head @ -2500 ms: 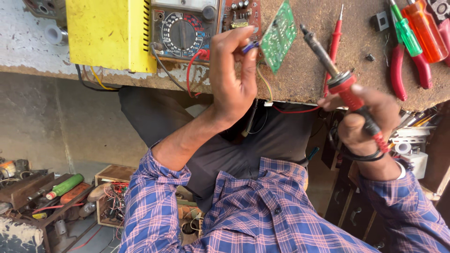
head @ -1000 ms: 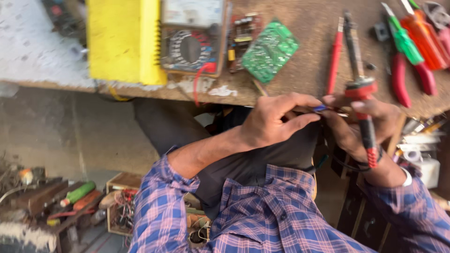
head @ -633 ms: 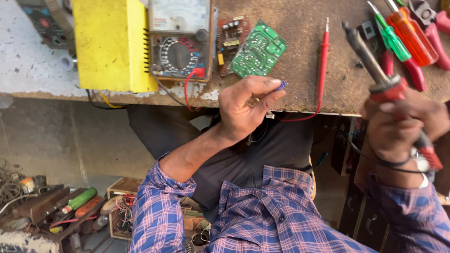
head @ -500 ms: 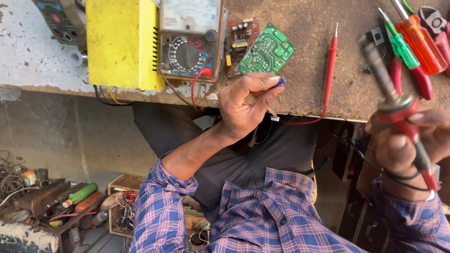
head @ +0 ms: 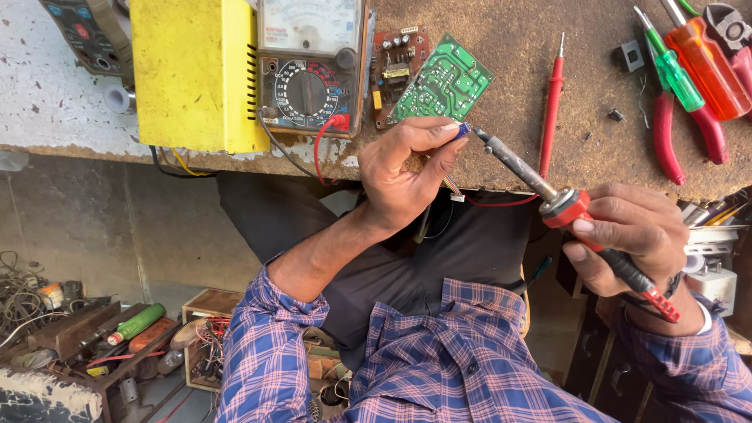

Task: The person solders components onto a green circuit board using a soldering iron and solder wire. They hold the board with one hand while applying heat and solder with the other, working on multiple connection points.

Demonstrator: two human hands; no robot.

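My left hand (head: 407,168) pinches a small blue part (head: 464,129) at the workbench's near edge, just below a green circuit board (head: 442,78). My right hand (head: 627,235) grips the red handle of a soldering iron (head: 548,196). The iron's metal tip touches the blue part between my left fingers. A second, brown circuit board (head: 394,66) lies next to the green one.
An analog multimeter (head: 309,66) and a yellow box (head: 196,70) sit at the bench's left. A red probe (head: 552,102), red pliers (head: 681,133), green and orange screwdrivers (head: 689,63) lie at right. Boxes of wires and parts (head: 94,337) are on the floor.
The soldering iron swung down from pointing up at the right. Its tip now meets the blue part in my left hand, which moved slightly up to the bench edge.
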